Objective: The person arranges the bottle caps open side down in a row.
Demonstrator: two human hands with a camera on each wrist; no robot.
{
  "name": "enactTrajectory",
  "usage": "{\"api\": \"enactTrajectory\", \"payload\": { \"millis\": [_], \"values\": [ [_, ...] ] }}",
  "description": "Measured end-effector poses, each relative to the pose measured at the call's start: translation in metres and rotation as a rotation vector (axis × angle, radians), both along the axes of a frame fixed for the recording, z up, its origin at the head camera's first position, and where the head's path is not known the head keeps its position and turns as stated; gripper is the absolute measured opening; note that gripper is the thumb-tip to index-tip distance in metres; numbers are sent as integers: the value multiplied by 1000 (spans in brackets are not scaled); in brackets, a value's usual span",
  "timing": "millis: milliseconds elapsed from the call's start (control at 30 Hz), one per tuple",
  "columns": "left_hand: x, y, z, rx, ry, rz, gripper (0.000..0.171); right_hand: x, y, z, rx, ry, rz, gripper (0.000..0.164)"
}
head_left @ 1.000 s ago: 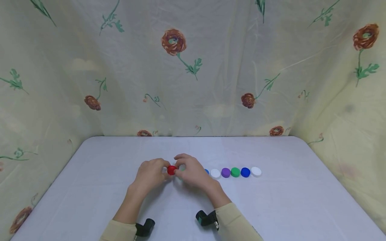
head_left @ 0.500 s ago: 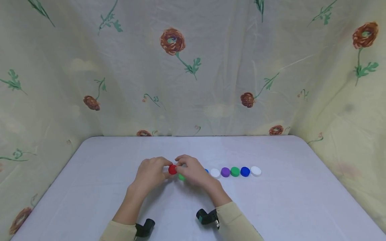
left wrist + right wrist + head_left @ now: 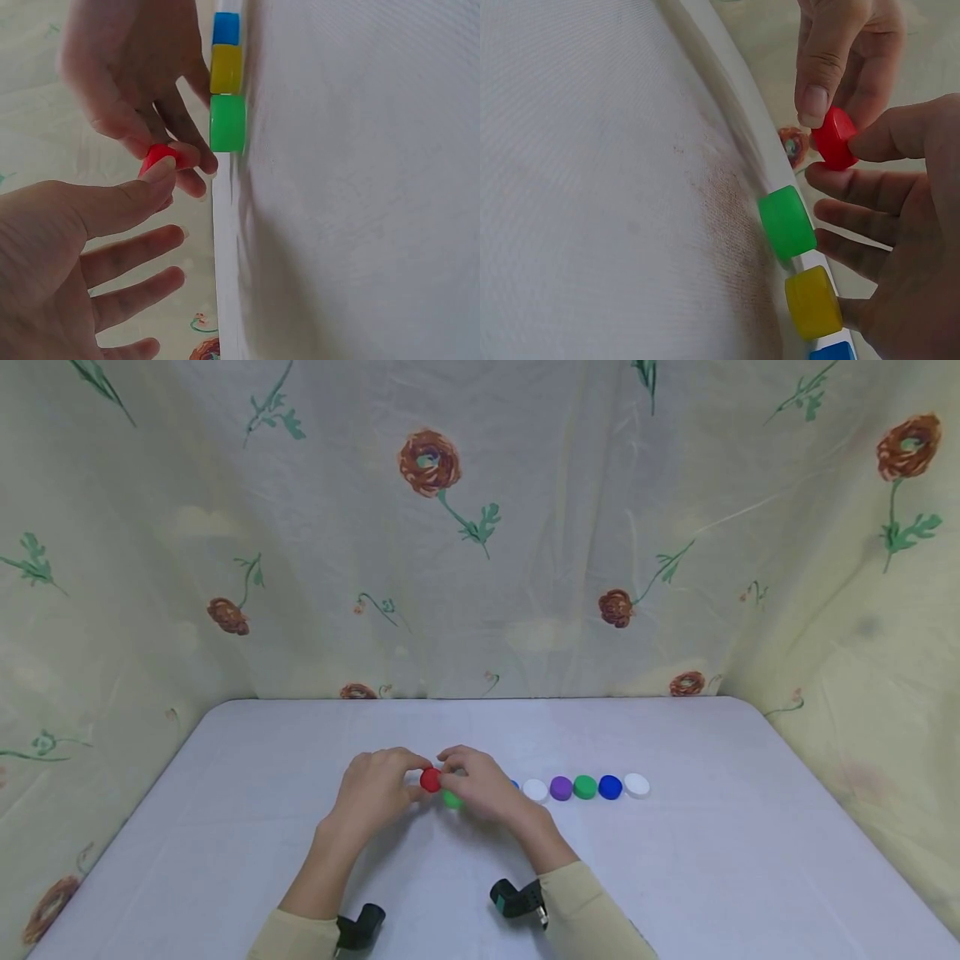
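Observation:
A small round red bottle cap is held between both hands above the white table. My left hand pinches it from the left; in the left wrist view its thumb presses on the red cap while the other fingers spread loosely. From the right, my right hand grips the same cap between thumb and index finger, as the right wrist view shows. Just below the hands, a green cap stands on the table, with a yellow cap and a blue cap beside it.
The row of caps continues rightward past my right hand: white, purple, green, dark blue and white. Part of the row is hidden behind that hand. A flowered curtain hangs behind the table.
The red cap has shifted slightly up and to the right with both hands still on it. More of the green cap below now shows.

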State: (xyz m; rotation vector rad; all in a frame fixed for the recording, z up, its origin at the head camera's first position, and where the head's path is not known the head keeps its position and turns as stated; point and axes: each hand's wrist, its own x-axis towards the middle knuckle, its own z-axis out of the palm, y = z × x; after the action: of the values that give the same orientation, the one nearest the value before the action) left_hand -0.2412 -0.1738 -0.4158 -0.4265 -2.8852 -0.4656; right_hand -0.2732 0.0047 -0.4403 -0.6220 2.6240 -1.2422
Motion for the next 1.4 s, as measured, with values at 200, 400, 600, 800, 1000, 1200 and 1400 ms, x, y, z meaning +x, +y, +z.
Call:
{"api": "enactTrajectory", "payload": {
  "millis": [200,400,600,800,1000,1200,1400],
  "values": [
    [0,-1,0,3,-33,18,25,0,1,2,45,22,35,27],
    [1,-1,0,19,-67,41,30,0,1,3,71,58,38,25],
    [1,-3,0,19,-108,62,33,2,-2,5,89,80,9,22],
    [1,-3,0,4,-104,50,33,2,-2,4,89,95,12,26],
    [0,-3,-1,6,-108,40,31,0,-2,2,94,105,13,25],
    [-1,-4,-2,13,-100,37,30,2,-2,4,99,104,16,24],
    [0,-4,-1,21,-93,36,29,3,-1,4,114,117,25,23]
  ]
}}
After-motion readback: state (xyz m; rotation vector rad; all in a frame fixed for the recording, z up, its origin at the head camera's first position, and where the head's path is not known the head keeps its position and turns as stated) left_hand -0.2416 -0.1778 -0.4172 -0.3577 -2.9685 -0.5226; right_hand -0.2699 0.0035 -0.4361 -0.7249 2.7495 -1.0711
